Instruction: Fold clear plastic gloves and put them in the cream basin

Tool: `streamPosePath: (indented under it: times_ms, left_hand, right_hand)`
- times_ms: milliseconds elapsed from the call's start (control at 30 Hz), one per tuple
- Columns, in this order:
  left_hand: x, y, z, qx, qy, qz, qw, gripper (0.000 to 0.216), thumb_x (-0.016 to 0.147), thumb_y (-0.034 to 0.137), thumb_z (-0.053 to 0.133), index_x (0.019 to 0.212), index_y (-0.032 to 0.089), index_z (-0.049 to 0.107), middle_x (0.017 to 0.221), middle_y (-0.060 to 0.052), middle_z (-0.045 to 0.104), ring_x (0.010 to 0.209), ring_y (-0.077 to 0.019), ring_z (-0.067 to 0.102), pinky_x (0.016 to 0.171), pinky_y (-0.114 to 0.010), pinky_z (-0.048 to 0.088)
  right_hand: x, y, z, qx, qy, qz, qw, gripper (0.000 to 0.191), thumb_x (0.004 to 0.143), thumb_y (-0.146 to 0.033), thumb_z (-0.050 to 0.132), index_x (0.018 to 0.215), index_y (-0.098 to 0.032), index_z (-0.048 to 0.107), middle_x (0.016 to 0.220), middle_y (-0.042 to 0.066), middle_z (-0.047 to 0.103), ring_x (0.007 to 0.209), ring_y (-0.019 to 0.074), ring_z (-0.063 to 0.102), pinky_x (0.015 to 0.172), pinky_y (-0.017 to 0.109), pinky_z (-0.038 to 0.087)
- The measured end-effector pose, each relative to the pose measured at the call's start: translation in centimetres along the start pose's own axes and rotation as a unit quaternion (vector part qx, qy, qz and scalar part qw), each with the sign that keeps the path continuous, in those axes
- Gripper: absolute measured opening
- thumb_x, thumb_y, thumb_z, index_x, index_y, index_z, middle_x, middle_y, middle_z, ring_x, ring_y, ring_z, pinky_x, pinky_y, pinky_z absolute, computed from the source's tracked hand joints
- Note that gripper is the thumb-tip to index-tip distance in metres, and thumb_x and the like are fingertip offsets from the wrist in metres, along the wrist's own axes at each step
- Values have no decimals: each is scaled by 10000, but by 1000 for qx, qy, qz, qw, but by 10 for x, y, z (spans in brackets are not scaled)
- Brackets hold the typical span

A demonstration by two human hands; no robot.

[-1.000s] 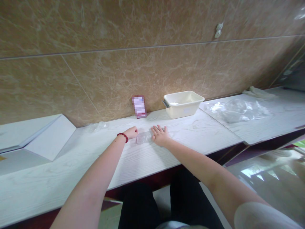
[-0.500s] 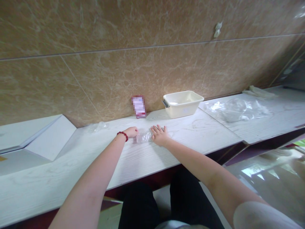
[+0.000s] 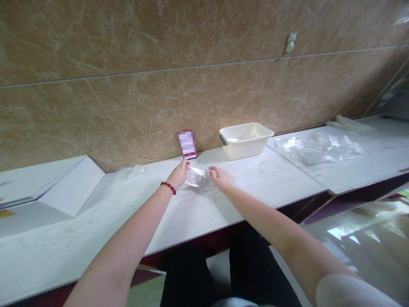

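Note:
A small clear plastic bag [image 3: 197, 177], crinkled and shiny, is held just over the white wood-grain tabletop [image 3: 191, 217]. My left hand [image 3: 180, 174], with a red bead bracelet at the wrist, pinches the bag's left edge between thumb and fingers. At the bag's right side is my right hand [image 3: 219, 177], its fingers loosely bent and slightly apart. Whether its fingertips touch the film is hard to make out. Behind my left hand a phone [image 3: 188, 145] with a blurred screen leans against the wall.
A cream plastic basin [image 3: 246, 145] with a grey handle stands by the wall. Crumpled clear plastic [image 3: 319, 147] lies on the right, with a pale cloth-like piece [image 3: 348, 123] beyond it. A white box [image 3: 73, 183] and a clear plastic scrap [image 3: 136, 171] are on the left.
My left hand has moved up slightly, lifting and turning the bag's left edge. My right hand, flat and spread on the bag before, has risen with its fingers drawn in.

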State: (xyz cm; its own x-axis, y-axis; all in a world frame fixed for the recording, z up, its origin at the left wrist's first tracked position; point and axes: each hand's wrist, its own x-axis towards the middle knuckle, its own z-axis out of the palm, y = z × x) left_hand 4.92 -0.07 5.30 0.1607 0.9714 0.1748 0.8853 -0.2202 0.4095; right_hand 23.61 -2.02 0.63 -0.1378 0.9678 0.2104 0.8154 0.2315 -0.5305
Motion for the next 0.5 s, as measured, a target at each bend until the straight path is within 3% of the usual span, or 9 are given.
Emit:
streamPosePath:
  times_ms: [133, 233, 300, 500]
  left_hand:
    - [-4, 15, -13, 26, 27, 96, 995, 239, 822, 195, 291, 1028, 154, 406, 888, -82, 574, 801, -170, 554, 697, -273, 403]
    - [-7, 23, -22, 45, 4, 141, 989, 246, 816, 175, 296, 1028, 149, 419, 883, -83, 576, 814, -173, 552, 707, -277, 404]
    - [-8, 27, -28, 54, -19, 173, 983, 250, 809, 169, 310, 1029, 154, 427, 916, -82, 569, 840, -172, 541, 728, -281, 400]
    - [-9, 44, -46, 77, -62, 256, 962, 242, 817, 222, 313, 1013, 172, 445, 881, -45, 562, 767, -148, 536, 690, -258, 401]
  right_hand:
    - [3, 3, -6, 87, 58, -26, 994, 361, 823, -351, 251, 1063, -183, 462, 1081, 26, 521, 1031, 106, 425, 882, 235, 303]
    - [6, 1, -11, 129, 81, -57, 987, 340, 810, -366, 298, 1027, -176, 478, 1068, 35, 526, 1030, 111, 428, 885, 249, 309]
    - [10, -3, -17, 174, 52, -89, 979, 354, 804, -383, 324, 1046, -165, 461, 1061, 50, 530, 1009, 114, 450, 860, 262, 341]
    - [16, -19, -42, 277, -125, -192, 933, 377, 747, -382, 461, 1040, -144, 453, 934, 62, 581, 826, 119, 551, 736, 269, 428]
